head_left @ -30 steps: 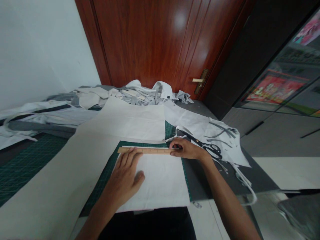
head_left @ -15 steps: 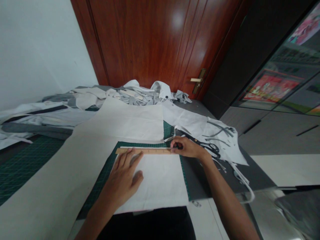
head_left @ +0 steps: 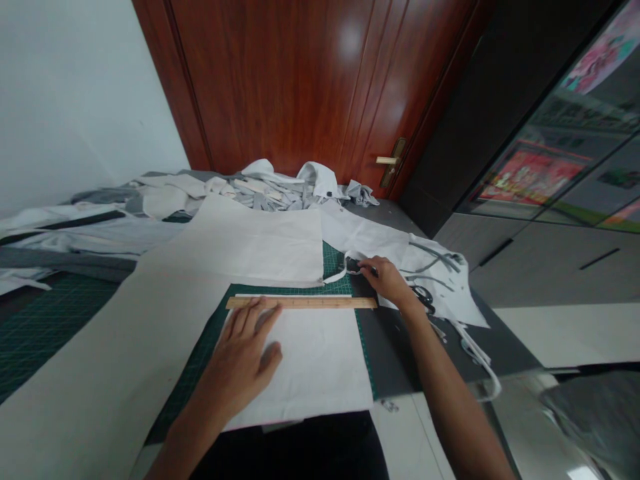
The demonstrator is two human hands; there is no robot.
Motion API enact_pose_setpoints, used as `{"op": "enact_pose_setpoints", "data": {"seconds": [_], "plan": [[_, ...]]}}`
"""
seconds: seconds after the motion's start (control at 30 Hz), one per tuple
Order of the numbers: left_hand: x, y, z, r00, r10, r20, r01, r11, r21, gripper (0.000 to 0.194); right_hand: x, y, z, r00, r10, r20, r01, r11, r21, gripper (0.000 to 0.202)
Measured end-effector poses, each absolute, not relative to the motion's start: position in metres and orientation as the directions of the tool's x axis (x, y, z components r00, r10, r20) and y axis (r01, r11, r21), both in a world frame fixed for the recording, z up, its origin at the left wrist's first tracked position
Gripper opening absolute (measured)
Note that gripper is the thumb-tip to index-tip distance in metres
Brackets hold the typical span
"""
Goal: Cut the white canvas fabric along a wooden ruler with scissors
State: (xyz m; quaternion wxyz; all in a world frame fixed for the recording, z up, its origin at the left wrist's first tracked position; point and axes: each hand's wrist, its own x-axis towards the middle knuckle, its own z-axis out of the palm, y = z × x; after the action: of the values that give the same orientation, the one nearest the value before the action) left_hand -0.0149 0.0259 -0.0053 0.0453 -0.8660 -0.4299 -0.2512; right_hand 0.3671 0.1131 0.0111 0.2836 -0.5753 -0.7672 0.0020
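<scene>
A wooden ruler point(head_left: 320, 303) lies across the upper edge of a white fabric piece point(head_left: 315, 363). My left hand point(head_left: 245, 353) rests flat on the fabric, fingers spread, the fingertips pressing on the ruler's left part. Beyond the ruler's right end is my right hand point(head_left: 384, 277), its fingers closed in a pinch beside a looped white strip point(head_left: 336, 275). Something dark shows at those fingertips, too small to name. Black-handled scissors point(head_left: 424, 297) lie partly hidden behind my right wrist. A green cutting mat point(head_left: 205, 347) shows under the fabric.
A large cream fabric sheet point(head_left: 165, 293) spreads over the left and middle of the dark table point(head_left: 395, 353). Heaped fabric scraps point(head_left: 280, 190) lie along the back. Grey strips point(head_left: 435, 257) lie on white cloth point(head_left: 465, 300) at right. A wooden door point(head_left: 280, 80) stands behind.
My right hand has left the ruler's right end and moved up and right, toward the white strip. My left hand still presses the ruler. The view has shifted slightly.
</scene>
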Motion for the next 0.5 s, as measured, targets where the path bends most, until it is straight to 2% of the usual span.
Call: {"op": "enact_pose_setpoints", "data": {"seconds": [0.13, 0.33, 0.5], "plan": [[-0.015, 0.026, -0.007, 0.505, 0.723, 0.472, 0.771, -0.623, 0.13, 0.052, 0.347, 0.118, 0.006, -0.238, 0.908, 0.345, 0.889, 0.347, -0.3, 0.021], [-0.015, 0.027, -0.006, 0.5, 0.727, 0.471, 0.77, -0.622, 0.142, 0.053, 0.346, 0.118, 0.005, -0.212, 0.917, 0.339, 0.908, 0.313, -0.279, 0.012], [-0.015, 0.027, -0.006, 0.497, 0.725, 0.477, 0.772, -0.621, 0.137, 0.053, 0.348, 0.116, 0.007, -0.179, 0.923, 0.341, 0.906, 0.29, -0.309, 0.01]]}}
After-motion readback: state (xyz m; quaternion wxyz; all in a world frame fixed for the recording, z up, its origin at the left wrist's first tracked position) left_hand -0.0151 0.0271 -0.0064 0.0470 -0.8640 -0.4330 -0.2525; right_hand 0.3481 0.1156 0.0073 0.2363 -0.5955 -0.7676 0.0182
